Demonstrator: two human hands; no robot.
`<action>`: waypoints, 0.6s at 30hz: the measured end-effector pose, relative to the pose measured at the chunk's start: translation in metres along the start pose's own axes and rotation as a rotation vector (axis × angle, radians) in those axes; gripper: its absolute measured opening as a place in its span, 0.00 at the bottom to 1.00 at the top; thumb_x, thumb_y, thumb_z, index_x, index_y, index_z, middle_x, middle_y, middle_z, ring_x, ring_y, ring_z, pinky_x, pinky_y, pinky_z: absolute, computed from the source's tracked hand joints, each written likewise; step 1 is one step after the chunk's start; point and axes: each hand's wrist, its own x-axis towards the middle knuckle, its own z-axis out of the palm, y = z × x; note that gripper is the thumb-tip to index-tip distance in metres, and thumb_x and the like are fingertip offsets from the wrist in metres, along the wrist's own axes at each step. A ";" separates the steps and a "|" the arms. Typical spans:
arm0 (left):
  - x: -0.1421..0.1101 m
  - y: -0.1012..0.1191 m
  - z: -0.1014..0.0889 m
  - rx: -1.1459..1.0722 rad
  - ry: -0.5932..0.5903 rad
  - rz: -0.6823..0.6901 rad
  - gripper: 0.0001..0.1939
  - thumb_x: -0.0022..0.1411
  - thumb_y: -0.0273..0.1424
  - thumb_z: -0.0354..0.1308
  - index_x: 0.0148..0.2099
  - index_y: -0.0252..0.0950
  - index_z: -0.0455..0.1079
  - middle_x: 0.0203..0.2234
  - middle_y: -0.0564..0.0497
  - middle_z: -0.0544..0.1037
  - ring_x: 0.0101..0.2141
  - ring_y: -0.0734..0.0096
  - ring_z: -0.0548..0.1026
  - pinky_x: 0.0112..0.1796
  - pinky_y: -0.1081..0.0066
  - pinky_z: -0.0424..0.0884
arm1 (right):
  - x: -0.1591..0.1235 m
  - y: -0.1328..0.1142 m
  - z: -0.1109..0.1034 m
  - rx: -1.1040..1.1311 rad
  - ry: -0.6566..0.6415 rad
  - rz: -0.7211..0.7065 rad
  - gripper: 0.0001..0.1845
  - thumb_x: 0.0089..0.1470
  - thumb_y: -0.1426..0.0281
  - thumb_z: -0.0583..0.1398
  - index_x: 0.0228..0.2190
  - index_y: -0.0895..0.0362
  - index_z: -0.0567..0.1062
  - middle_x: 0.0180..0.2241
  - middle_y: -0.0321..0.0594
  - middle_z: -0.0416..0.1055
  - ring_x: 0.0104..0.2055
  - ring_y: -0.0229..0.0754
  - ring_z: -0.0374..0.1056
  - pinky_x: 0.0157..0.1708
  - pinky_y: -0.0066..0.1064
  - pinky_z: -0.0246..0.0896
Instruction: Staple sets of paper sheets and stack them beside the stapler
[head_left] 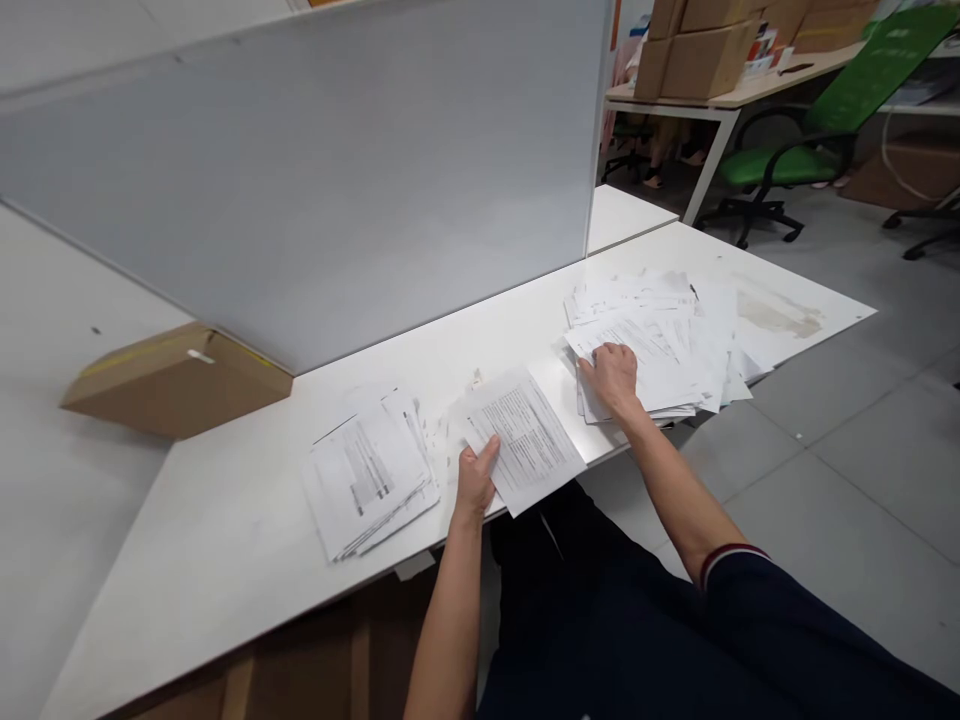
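My left hand (475, 476) grips the near left corner of a printed sheet (525, 436) lying on the white desk (225, 520), thumb on top. My right hand (613, 374) rests palm down, fingers curled, on the near left part of a loose, spread pile of printed papers (660, 330) at the right of the desk. Left of the single sheet, a second stack of printed papers (367, 472) lies close to the desk's front edge.
A grey partition panel (315, 170) stands along the back of the desk. A cardboard box (176, 380) lies at the left. Behind to the right are a table with cardboard boxes (701, 50) and a green office chair (817, 130). A stain (780, 315) marks the desk's right end.
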 end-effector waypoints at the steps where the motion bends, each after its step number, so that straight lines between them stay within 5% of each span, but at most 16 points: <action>1: 0.000 0.000 0.000 -0.003 0.000 0.001 0.26 0.45 0.34 0.68 0.48 0.32 0.71 0.48 0.40 0.75 0.51 0.52 0.70 0.53 0.55 0.65 | 0.000 0.000 -0.001 -0.009 -0.022 -0.021 0.17 0.59 0.66 0.50 0.35 0.65 0.75 0.39 0.55 0.71 0.44 0.51 0.61 0.45 0.40 0.49; 5: 0.000 0.001 0.001 -0.014 -0.016 -0.002 0.26 0.46 0.34 0.68 0.48 0.32 0.71 0.47 0.41 0.76 0.51 0.53 0.71 0.54 0.55 0.64 | -0.001 -0.004 -0.013 -0.027 -0.060 -0.042 0.18 0.61 0.73 0.46 0.33 0.65 0.74 0.34 0.54 0.72 0.36 0.47 0.64 0.35 0.35 0.52; 9: 0.000 0.001 0.002 -0.028 -0.010 -0.020 0.25 0.46 0.35 0.68 0.47 0.32 0.71 0.45 0.41 0.77 0.50 0.54 0.72 0.54 0.55 0.64 | -0.019 -0.009 -0.052 0.011 0.017 -0.058 0.18 0.62 0.71 0.44 0.35 0.64 0.71 0.29 0.49 0.71 0.29 0.44 0.63 0.25 0.32 0.47; 14: 0.000 0.001 0.002 -0.011 0.006 -0.069 0.23 0.47 0.36 0.68 0.44 0.30 0.72 0.42 0.40 0.78 0.49 0.52 0.72 0.51 0.54 0.67 | -0.057 -0.013 -0.123 0.531 0.288 -0.181 0.16 0.63 0.62 0.46 0.35 0.57 0.68 0.23 0.37 0.65 0.22 0.36 0.57 0.22 0.28 0.49; 18: -0.001 0.002 0.002 -0.005 0.000 -0.070 0.22 0.47 0.38 0.67 0.42 0.30 0.72 0.41 0.38 0.78 0.49 0.51 0.73 0.50 0.56 0.69 | -0.064 -0.017 -0.123 0.861 0.262 -0.106 0.14 0.61 0.60 0.48 0.31 0.54 0.66 0.24 0.36 0.64 0.25 0.38 0.60 0.24 0.28 0.52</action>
